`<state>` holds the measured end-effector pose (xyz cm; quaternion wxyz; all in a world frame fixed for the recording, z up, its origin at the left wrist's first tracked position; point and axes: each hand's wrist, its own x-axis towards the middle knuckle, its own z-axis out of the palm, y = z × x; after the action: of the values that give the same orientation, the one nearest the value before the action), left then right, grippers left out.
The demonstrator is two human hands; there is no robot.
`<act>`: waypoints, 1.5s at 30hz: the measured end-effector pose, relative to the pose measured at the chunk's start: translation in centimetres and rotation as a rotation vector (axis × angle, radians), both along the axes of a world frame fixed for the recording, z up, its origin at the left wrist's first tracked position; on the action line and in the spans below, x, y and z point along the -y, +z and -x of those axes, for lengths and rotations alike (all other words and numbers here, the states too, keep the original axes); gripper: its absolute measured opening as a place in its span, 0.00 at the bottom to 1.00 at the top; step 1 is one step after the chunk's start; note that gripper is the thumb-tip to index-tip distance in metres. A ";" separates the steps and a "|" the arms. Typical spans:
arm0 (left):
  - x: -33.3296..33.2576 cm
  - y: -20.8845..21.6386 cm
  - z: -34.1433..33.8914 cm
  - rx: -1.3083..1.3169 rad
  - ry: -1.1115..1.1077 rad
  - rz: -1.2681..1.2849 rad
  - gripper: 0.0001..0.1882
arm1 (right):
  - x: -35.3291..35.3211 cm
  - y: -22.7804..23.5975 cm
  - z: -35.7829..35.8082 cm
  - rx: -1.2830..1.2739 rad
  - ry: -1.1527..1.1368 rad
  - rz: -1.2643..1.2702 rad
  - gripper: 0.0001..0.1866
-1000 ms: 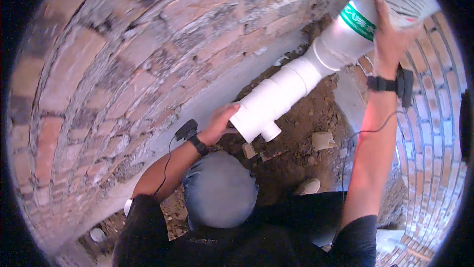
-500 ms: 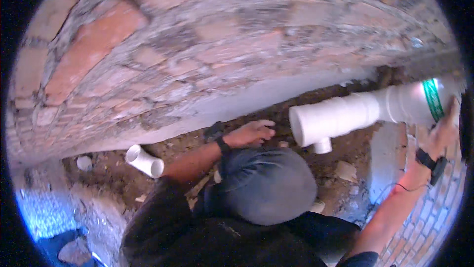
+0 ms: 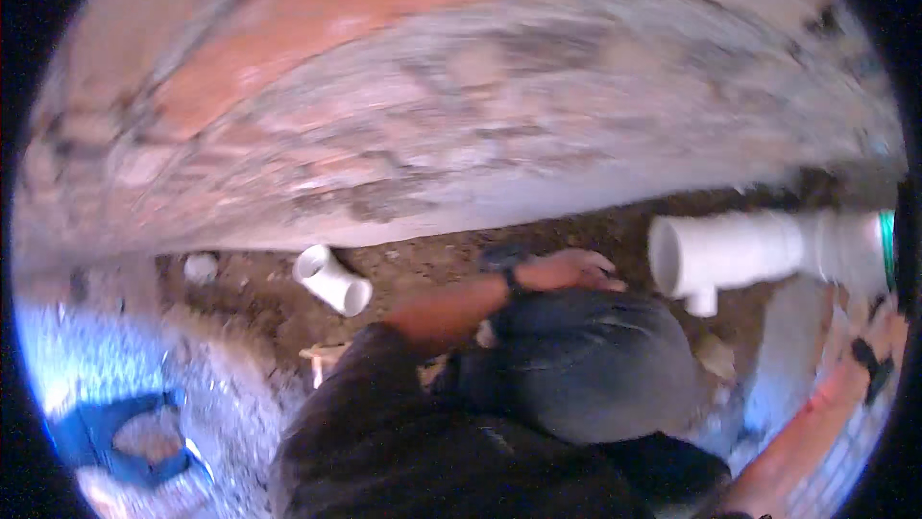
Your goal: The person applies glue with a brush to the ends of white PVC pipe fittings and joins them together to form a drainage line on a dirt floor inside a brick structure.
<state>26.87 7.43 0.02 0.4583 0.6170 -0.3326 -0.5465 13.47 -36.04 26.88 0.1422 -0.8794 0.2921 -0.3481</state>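
The white pipe (image 3: 759,248) lies level over the dirt trench (image 3: 432,265) beside the brick wall (image 3: 461,106), its open end near the left hand (image 3: 569,271), whose fingers rest loose on the knee. The right hand (image 3: 888,327) supports the far end; its grip cannot be told. Keeping the pipe level and guiding the open end with the free hand seems wise.

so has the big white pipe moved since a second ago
Yes: the big white pipe has swung down from steeply tilted to roughly level along the base of the brick wall.

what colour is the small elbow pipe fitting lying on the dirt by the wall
White. The elbow fitting shows in the head view, lying on brown soil beside the brick wall.
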 end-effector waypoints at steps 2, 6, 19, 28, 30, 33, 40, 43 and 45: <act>-1.6 -1.2 -0.6 -0.120 0.034 0.062 0.32 | 0.7 0.2 -0.9 0.184 -0.112 -0.177 0.32; -1.6 -1.3 -1.6 -0.186 0.011 -0.011 0.35 | 3.6 0.6 -2.5 0.512 -0.162 -0.101 0.24; 7.1 4.3 -3.4 -0.274 0.111 0.064 0.53 | 3.9 1.3 0.1 0.585 0.152 -0.066 0.34; 9.9 4.5 -2.9 -0.037 0.024 -0.088 0.55 | 7.7 3.1 2.3 0.524 0.268 0.015 0.28; 10.0 5.0 -2.5 -0.017 0.056 -0.101 0.56 | 7.8 3.6 2.9 0.428 0.108 0.080 0.20; 10.4 5.8 -1.7 -0.099 0.164 -0.171 0.54 | 9.5 4.2 4.1 0.294 0.236 -0.141 0.44; 9.9 6.3 0.7 -0.149 0.433 -0.049 0.45 | 12.5 2.3 4.6 0.293 0.355 -0.103 0.51; 11.0 7.4 2.7 -0.144 0.559 0.013 0.40 | 11.9 1.3 3.3 0.380 0.426 -0.222 0.42; 11.7 8.2 3.2 -0.185 0.568 -0.091 0.37 | 11.8 2.1 3.7 0.487 0.493 -0.264 0.40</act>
<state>23.71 -4.26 8.26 0.5933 0.6527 -0.0786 -0.4646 9.78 -47.87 28.95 0.3991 -0.7889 0.0717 -0.4617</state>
